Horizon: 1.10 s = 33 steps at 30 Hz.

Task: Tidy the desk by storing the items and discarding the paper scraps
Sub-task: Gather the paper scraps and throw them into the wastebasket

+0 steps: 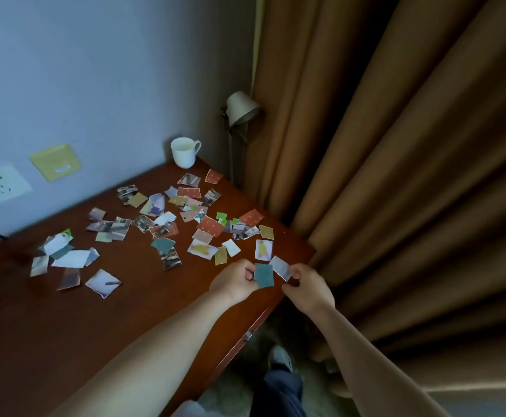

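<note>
While the left hand (233,281) pinches a teal paper scrap (263,276) by its left edge, the right hand (309,288) pinches a white folded scrap (281,267) by its right end. The left fingers (249,269) are curled narrow on the teal piece, and the right fingers (295,274) are curled narrow on the white one. Between the two sets of fingers the scraps meet, the teal one overlapping the white one's lower edge. Whether they lie on the worktop (125,314) or are lifted off it cannot be told; they sit at its right front corner.

Just beyond the fingers lie a white scrap with a yellow blotch (263,249), a plain white scrap (231,247) and a mustard scrap (221,255). Farther beyond and to the left of the fingers, many more paper scraps (167,227) are strewn over the brown worktop, some overlapping, among them red patterned ones and bits of photographs. Well to the left of the left fingers lies a white scrap with a dark streak (103,282).

Far beyond the fingers a white mug (184,152) stands upright at the back edge against the wall. Beyond it a lamp (241,108) with a pale shade stands before a tan curtain (396,161), which hangs to the right of the right fingers.
</note>
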{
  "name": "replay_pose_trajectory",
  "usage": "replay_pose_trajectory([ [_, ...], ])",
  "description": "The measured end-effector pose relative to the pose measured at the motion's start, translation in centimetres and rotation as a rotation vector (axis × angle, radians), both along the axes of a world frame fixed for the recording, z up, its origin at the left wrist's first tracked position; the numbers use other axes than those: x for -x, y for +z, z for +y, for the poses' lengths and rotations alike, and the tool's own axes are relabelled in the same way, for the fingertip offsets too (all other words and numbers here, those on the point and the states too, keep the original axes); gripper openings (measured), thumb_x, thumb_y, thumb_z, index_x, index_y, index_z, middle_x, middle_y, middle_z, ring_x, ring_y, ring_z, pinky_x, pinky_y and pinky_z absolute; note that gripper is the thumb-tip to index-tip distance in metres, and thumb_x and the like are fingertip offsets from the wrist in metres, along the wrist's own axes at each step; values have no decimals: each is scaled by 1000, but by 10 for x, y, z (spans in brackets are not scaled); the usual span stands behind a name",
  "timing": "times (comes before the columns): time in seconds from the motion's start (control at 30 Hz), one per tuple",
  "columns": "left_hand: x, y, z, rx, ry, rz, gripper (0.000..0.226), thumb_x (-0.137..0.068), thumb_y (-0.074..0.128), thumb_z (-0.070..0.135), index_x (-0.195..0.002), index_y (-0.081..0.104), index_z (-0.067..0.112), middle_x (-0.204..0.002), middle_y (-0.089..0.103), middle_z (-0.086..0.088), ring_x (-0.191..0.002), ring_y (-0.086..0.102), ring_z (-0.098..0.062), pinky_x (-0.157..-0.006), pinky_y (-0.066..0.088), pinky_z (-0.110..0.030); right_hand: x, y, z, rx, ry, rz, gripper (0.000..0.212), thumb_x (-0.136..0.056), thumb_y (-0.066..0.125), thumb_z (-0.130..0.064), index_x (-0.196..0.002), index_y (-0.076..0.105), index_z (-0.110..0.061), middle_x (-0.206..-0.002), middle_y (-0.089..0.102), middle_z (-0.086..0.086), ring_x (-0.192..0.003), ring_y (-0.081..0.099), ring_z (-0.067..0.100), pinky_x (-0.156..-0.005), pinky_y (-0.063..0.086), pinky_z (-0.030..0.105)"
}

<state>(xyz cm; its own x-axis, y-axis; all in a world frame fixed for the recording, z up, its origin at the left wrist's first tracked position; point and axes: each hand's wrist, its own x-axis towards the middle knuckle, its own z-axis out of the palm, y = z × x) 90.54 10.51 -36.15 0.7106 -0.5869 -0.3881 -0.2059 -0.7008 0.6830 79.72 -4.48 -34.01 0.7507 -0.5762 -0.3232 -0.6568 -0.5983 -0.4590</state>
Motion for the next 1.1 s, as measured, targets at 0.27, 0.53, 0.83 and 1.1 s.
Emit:
replay_pose_trajectory([
  [0.27,-18,-32,-41,-82,261,151,48,-85,69,27,-129,49,22,-122,59,-1,-110,57,-14,-72,51,-20,-56,-44,-47,35,163,140,55,-85,68,-41,-133,44,-29,-131,56,-1,-119,53,18,-87,53,35],
  [0.53,-10,-47,-84,-364,381,79,66,-75,76,41,-131,47,23,-123,48,-1,-111,52,-20,-83,54,-34,-85,-66,-79,171,461,244,65,-84,68,-44,-137,38,-22,-143,38,4,-132,37,23,-90,48,33],
  [0.83,-1,-49,-108,-502,433,-27,70,-73,78,41,-129,43,17,-127,43,-5,-114,48,-25,-85,52,-37,-101,-73,-104,175,708,203,42,-82,72,-36,-119,57,-24,-130,45,1,-122,41,22,-92,48,33],
  [1.1,1,-45,-112,-403,498,37,46,-91,60,25,-133,44,18,-116,61,-4,-103,58,-21,-82,52,-31,-112,-73,-107,63,769,241,60,-81,76,-20,-132,43,-22,-138,46,6,-131,41,28,-100,47,39],
])
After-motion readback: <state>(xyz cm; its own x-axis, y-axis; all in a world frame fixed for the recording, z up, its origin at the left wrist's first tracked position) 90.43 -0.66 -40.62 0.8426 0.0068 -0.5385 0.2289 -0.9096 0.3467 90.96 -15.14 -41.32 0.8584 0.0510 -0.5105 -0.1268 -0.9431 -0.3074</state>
